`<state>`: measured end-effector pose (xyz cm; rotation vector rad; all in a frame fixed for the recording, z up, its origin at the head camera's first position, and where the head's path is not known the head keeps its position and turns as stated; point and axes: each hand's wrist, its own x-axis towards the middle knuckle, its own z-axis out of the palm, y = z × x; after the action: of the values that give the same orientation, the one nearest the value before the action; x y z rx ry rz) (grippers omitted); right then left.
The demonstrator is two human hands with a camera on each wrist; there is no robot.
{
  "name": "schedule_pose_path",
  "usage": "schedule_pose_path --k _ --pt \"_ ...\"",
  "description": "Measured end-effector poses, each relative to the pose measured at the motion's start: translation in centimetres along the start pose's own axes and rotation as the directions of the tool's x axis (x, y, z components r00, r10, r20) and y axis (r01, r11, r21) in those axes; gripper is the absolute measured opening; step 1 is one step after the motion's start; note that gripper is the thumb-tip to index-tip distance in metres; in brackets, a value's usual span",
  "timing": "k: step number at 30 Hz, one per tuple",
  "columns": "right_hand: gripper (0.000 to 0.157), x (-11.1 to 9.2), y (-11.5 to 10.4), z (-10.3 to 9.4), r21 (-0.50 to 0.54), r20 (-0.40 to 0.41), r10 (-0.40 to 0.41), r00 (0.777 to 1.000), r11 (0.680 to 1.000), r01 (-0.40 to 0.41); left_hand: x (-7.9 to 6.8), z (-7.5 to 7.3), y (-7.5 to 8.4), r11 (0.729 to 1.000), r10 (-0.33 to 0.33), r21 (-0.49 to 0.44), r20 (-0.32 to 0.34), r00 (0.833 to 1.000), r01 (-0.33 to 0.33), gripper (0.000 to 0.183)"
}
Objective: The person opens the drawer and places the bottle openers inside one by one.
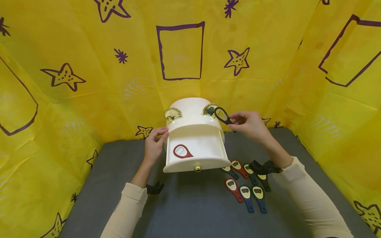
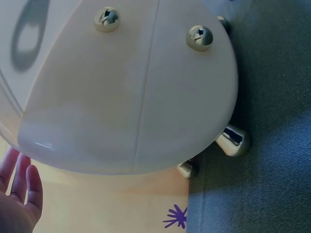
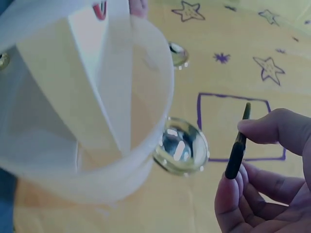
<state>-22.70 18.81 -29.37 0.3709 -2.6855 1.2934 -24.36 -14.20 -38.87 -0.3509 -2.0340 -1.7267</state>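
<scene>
Pinching the black opener (image 1: 227,121), the right hand (image 1: 249,125) hangs at two o'clock from the pulled-out drawer (image 1: 209,147), while the left hand (image 1: 153,145) rests loose fingers against the white cabinet (image 1: 191,110) at nine. Laying the opener flat beside the red opener (image 1: 189,154) inside, drawer steadied, seems wisest; spare openers (image 1: 245,193) lie at four o'clock

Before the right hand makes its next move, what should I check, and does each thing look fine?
1. Dark bottle opener secure in the right hand: ok, pinched between thumb and fingers.
2. Drawer open: ok, pulled out.
3. Room inside: ok, one red bottle opener lies there, with bare floor beside it.
4. Dark opener above the drawer: not ok, it is near the right gold fitting.
5. White box steadied by the left hand: cannot tell; fingertips are at its edge, firmness unclear.
</scene>
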Motion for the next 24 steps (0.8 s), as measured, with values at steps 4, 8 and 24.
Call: schedule_pose_path --k 4,8,24 --pt "0.032 0.0 -0.4 1.1 0.001 0.044 -0.043 0.998 0.999 0.043 0.1 -0.2 0.3 0.999 -0.028 0.017 0.024 0.999 0.027 0.021" --pt "0.03 0.1 -0.8 2.0 0.016 0.094 -0.074 0.993 0.997 0.072 0.4 -0.4 0.8 0.997 -0.062 0.048 0.042 0.997 0.06 0.022" --pt "0.027 0.6 -1.5 5.4 -0.004 0.263 -0.077 0.962 0.997 0.081 0.4 -1.0 1.9 0.988 -0.079 0.138 0.065 0.995 0.069 0.024"
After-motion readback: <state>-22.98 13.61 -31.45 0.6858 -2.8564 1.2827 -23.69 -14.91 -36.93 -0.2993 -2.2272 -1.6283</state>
